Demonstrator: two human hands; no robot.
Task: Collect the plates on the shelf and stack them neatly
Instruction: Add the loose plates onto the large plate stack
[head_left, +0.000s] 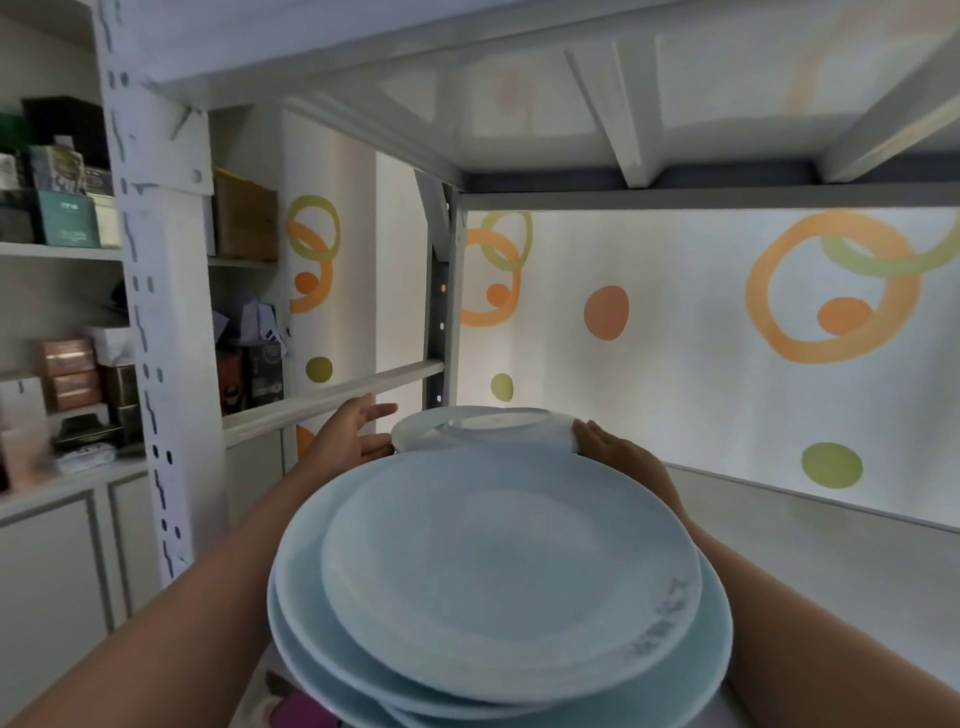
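A stack of pale blue plates fills the near centre of the shelf, the top plate smaller and set a little off-centre on the wider ones below. Behind it a smaller pale plate is tilted up, its underside ring showing. My right hand grips that plate's right rim. My left hand is at its left rim with fingers spread and mostly straight, touching the edge. Both forearms run past the stack on either side.
The white shelf board stretches away to the right, backed by a wall with orange and green circles. A metal shelf frame post stands left, with boxes and jars on neighbouring shelves. A low shelf underside hangs overhead.
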